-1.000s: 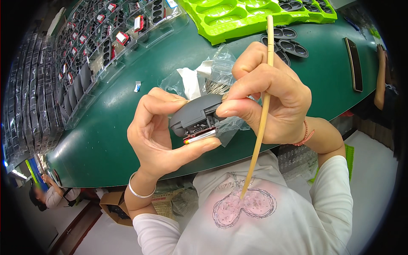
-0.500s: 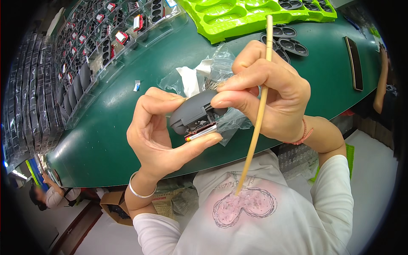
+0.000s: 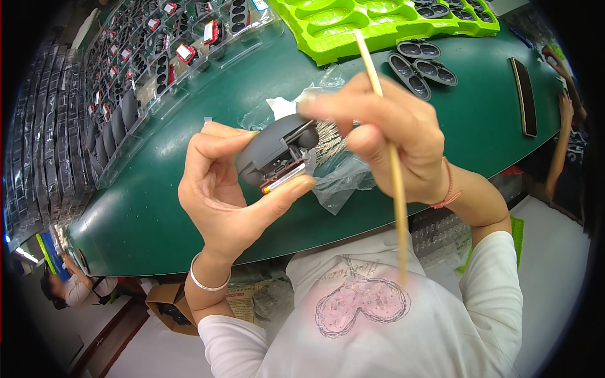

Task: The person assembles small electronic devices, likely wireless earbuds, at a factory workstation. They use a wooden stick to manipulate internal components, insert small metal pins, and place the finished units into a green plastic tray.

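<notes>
My left hand (image 3: pixel 217 195) grips a dark grey rounded earbud charging case (image 3: pixel 268 148) between thumb and fingers, tilted over the table. A port, a circuit board and a silvery flat piece (image 3: pixel 287 178) show on its side facing me. My right hand (image 3: pixel 403 135) is just right of the case, its forefinger stretched toward the case's upper edge and blurred; whether it touches is unclear. A thin wooden stick (image 3: pixel 399 214) is held across that hand. Behind the case, many thin metal pins (image 3: pixel 329 142) lie on a clear plastic bag (image 3: pixel 340 189).
A bright green moulded tray (image 3: pixel 321 53) stands at the back, with several grey oval case parts (image 3: pixel 435 70) beside it. A phone (image 3: pixel 524 97) lies at the right. Clear trays of parts (image 3: pixel 183 82) and stacked black trays (image 3: pixel 38 138) fill the left. Other people sit at both sides.
My right hand has drawn back from the case's front, its fingers opening out, and the stick has swung with its lower end to the right. The case has shifted slightly left and up.
</notes>
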Demonstrator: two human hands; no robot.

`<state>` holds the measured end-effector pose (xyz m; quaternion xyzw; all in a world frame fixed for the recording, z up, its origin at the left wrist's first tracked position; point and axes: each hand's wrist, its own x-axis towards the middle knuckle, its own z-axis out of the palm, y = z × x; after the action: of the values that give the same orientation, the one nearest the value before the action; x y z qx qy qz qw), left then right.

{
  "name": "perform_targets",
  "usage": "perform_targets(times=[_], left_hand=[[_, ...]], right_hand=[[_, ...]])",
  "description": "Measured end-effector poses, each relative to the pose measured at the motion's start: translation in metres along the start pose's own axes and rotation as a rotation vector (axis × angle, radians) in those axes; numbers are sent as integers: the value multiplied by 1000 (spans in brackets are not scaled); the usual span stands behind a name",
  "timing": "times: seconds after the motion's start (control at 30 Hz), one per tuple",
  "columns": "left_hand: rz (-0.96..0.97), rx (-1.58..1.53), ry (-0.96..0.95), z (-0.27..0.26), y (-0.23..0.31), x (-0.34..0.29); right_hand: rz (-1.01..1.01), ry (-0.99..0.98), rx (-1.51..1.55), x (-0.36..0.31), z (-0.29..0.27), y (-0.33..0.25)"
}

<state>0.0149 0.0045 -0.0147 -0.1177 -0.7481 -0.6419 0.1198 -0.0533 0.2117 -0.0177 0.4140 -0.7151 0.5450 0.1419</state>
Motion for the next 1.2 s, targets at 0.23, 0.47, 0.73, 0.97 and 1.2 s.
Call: perform_targets(times=[0.23,0.47,0.73,0.97,1.2], left_hand=[[16,-19,-17,-2,4,0],[5,-25,-43,-4,8,0],[0,-34,-27,-12,2,0],[-38,-64,-30,-13,1,2],[-87,-142,2,-11,-1,3]], right_hand=[[232,25,81,16,-22,-3],[490,37,767,17,-23,0],[789,79,1164,10,-15,2],[796,149,1123,10,-10,4],[811,59,1127,6,-11,10]])
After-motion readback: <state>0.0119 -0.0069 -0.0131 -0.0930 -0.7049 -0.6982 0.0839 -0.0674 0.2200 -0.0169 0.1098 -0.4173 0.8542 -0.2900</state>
